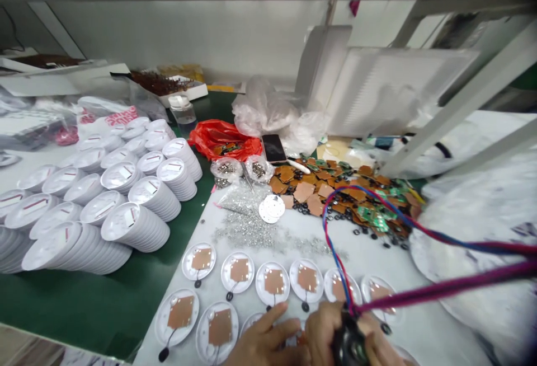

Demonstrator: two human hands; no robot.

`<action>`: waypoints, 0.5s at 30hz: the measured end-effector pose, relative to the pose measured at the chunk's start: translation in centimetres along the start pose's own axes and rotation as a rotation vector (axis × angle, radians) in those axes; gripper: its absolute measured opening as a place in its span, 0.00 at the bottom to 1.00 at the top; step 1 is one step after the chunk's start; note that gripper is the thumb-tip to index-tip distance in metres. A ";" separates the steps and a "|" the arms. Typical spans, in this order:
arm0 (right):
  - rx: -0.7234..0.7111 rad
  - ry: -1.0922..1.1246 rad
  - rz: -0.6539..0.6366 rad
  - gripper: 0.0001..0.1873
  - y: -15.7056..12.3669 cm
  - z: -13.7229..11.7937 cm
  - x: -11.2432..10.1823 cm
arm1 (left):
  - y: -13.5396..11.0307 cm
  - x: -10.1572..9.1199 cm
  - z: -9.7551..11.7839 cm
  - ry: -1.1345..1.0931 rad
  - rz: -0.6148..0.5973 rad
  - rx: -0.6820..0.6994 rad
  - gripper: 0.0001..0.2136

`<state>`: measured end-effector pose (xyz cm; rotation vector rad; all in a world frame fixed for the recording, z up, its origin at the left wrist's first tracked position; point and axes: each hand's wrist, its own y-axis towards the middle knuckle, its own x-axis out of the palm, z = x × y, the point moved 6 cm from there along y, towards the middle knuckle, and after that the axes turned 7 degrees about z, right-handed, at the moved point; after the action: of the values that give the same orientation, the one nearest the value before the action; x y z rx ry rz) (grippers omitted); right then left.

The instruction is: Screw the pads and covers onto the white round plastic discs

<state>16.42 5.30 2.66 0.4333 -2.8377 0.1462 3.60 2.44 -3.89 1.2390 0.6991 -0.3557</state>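
Red-blue wires point(335, 254) — the right hand point(323, 335) grips a black fitting point(349, 348).

The right hand point(325, 332) closes around a black round part point(349, 347), from which twisted red and blue wires point(331, 243) loop away far and a thick purple cable point(440, 293) runs right. The left hand point(264, 341), fingers spread, lies just beside it, near a row of white discs point(260, 289) bearing copper pads point(274, 281).
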 end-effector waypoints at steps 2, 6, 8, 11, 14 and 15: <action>-0.062 -0.016 -0.103 0.38 1.6 -1.2 0.1 | -0.4 0.2 0.0 0.021 0.030 0.005 0.15; -0.266 0.076 -0.278 0.32 4.2 -4.4 0.3 | -0.8 0.3 0.1 0.037 0.074 0.041 0.09; -0.368 0.209 0.020 0.26 5.3 -5.6 -1.1 | -1.0 0.5 0.1 0.037 0.067 0.061 0.07; -0.440 0.309 0.319 0.26 6.4 -5.5 -1.7 | -1.2 1.0 0.0 0.070 0.004 0.032 0.05; -0.440 0.324 0.388 0.27 8.2 -3.8 -1.4 | -0.9 1.3 -0.6 0.057 -0.075 -0.082 0.08; -0.423 0.318 0.394 0.27 8.8 -3.2 -1.5 | -0.6 1.0 -0.7 0.041 -0.059 -0.105 0.10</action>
<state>15.87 14.50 4.84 -0.2216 -2.5061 -0.2819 3.81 3.03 -5.10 1.1309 0.7816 -0.3392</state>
